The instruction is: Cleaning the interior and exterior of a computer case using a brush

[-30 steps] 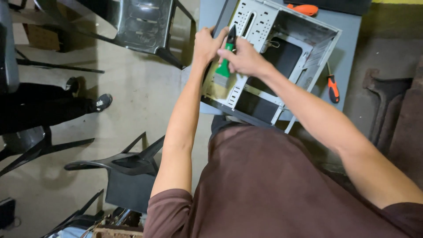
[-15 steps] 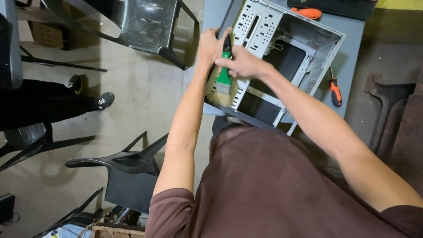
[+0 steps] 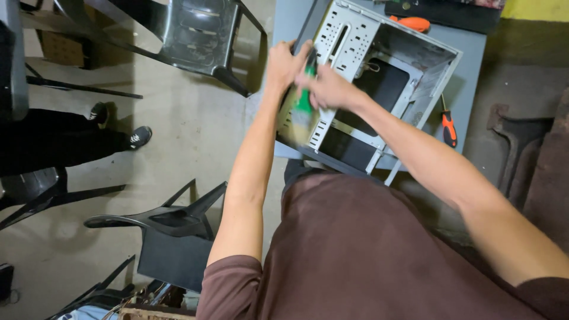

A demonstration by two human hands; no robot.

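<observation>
Computer case (image 3: 385, 89), grey metal and stripped bare, lies open on the grey table (image 3: 471, 71) in front of me, its punched rear panel turned up toward my camera. I take the scene from the biggest things down. Black plastic chairs (image 3: 178, 225) stand on the concrete floor to my left, and another person's dark legs and shoe (image 3: 137, 137) reach in from that side, well apart from my work.

My left hand (image 3: 284, 62) is clamped over the near edge of the case, steadying it. My right hand (image 3: 329, 89) is clenched around a brush with a green handle (image 3: 304, 101); its pale bristles point down along the case's front face, blurred with motion.

To do this step well, I judge that the left hand should keep the frame pinned so it cannot rock, while the right sweeps in short strokes away from the open interior, so loosened dust falls off the table and not back inside. A light wrist should spare the bristles on the sharp sheet-metal edges.

An orange-handled screwdriver (image 3: 448, 128) lies on the table just beside the case's right wall. A second orange tool (image 3: 413, 24) rests beyond the far edge.
</observation>
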